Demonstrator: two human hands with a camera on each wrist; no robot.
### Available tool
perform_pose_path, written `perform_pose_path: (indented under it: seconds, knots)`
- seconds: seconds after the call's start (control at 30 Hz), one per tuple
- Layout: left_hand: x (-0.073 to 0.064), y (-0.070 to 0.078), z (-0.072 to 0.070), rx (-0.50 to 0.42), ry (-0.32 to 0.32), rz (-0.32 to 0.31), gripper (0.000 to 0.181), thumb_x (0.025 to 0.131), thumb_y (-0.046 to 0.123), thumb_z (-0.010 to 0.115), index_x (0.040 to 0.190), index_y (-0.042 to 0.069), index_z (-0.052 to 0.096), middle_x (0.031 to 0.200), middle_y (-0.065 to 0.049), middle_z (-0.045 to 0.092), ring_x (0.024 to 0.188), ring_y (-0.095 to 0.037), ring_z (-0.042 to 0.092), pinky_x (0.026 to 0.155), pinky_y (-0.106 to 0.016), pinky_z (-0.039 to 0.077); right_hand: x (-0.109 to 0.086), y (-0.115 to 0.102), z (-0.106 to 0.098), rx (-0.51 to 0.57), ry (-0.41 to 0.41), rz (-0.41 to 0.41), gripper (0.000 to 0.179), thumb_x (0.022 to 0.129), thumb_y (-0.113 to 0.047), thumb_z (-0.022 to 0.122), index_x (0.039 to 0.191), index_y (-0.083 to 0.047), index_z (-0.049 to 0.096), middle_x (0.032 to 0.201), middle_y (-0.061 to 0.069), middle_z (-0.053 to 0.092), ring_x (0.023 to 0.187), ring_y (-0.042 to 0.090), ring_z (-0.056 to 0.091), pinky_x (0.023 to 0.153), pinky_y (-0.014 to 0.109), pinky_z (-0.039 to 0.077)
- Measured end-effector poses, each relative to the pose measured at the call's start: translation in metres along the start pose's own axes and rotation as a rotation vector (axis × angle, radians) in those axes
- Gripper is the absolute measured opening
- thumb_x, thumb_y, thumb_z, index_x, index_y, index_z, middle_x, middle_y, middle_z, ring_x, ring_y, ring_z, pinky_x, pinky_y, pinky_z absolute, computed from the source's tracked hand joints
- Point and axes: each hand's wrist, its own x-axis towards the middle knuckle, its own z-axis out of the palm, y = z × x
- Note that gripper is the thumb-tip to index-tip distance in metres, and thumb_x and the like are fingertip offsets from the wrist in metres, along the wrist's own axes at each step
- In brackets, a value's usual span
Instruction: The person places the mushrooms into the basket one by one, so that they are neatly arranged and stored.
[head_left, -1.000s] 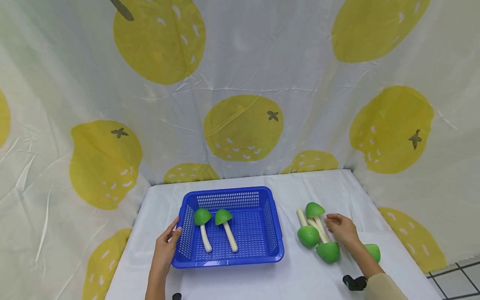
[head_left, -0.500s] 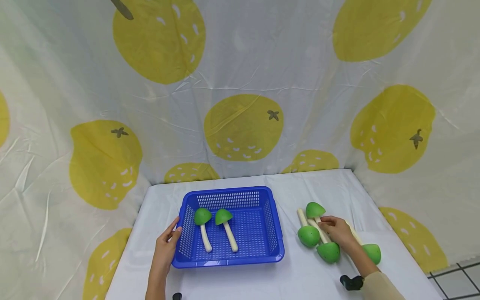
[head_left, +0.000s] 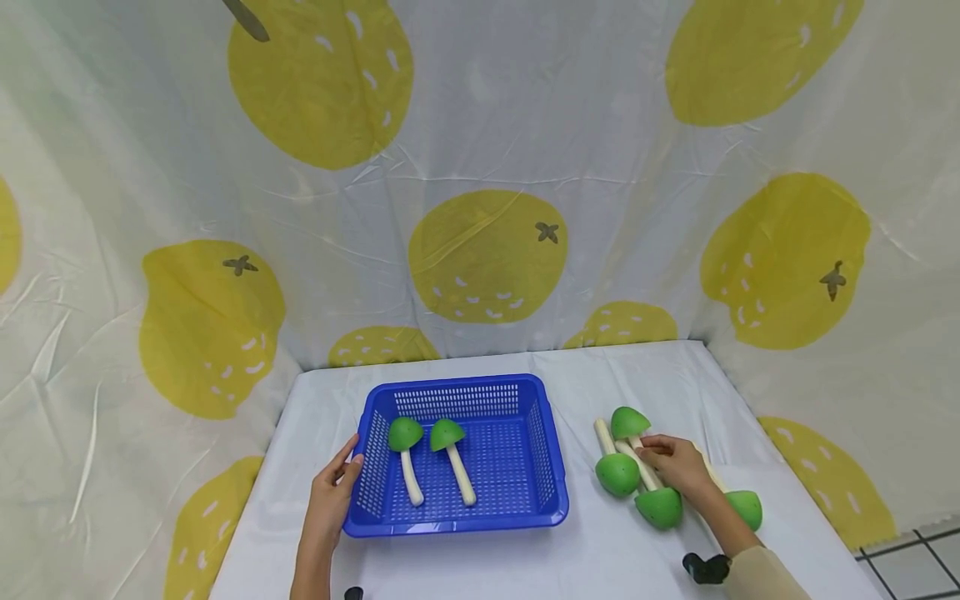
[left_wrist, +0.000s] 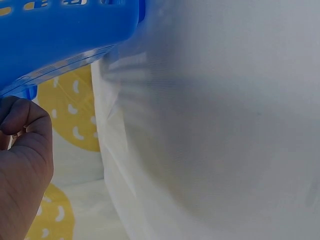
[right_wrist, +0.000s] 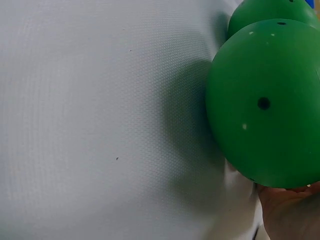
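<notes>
A blue plastic basket [head_left: 506,479] holds two toy mushrooms with green caps and white stems, one the left mushroom [head_left: 406,433], one the right mushroom [head_left: 447,432]. At its left rim, my left hand [head_left: 330,500] grips the basket. On the right, several more mushrooms lie in a pile. My right hand [head_left: 678,467] pinches the stem of the back mushroom [head_left: 630,422] just below its cap. Touching that pile are the left-hand mushroom [head_left: 617,474] and the front mushroom [head_left: 659,507]. A green cap [right_wrist: 270,100] fills the right of the right wrist view, hiding most of the hand.
Another mushroom [head_left: 743,508] lies partly behind the right forearm. A white cloth [head_left: 585,550] covers the table, with a lemon-print curtain [head_left: 487,258] rising behind and beside it. A black object [head_left: 705,569] is by the right sleeve.
My right hand has moved left onto the back mushroom's stem and closed its fingers there, uncovering the stem of the mushroom by the forearm. The left hand and basket stay put.
</notes>
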Motion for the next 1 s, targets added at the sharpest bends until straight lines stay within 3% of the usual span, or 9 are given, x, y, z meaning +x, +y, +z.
perform_pose_path:
  seconds: [0.3,0.5,1.0]
  knots:
    - [0.000,-0.001,0.001,-0.009,-0.002,-0.006,0.054,0.104,0.051,0.055,0.155,0.034,0.048,0.106,-0.009,0.055,0.103,-0.022,0.051,0.084,-0.029,0.045,0.000,0.004,-0.008,0.021,0.042,-0.028,0.046,0.098,-0.031,0.072,0.128,0.004,0.068,0.110,0.014,0.076,0.090,0.007,0.064,0.072,0.019,0.049]
    - [0.000,0.000,0.000,0.001,-0.001,-0.004,0.055,0.104,0.052,0.054,0.156,0.033,0.046,0.106,-0.009,0.054,0.107,-0.023,0.049,0.089,-0.034,0.042,-0.001,0.001,-0.012,0.013,0.062,-0.033,0.046,0.099,-0.033,0.071,0.127,0.003,0.068,0.111,0.014,0.076,0.089,0.000,0.062,0.073,0.018,0.048]
    - [-0.001,0.000,0.000,-0.002,-0.003,0.005,0.057,0.104,0.053,0.053,0.157,0.033,0.045,0.108,-0.010,0.054,0.111,-0.023,0.047,0.094,-0.038,0.039,-0.004,-0.009,-0.020,0.032,0.084,-0.006,0.045,0.099,-0.035,0.070,0.127,0.001,0.068,0.113,0.013,0.075,0.089,0.000,0.060,0.073,0.019,0.050]
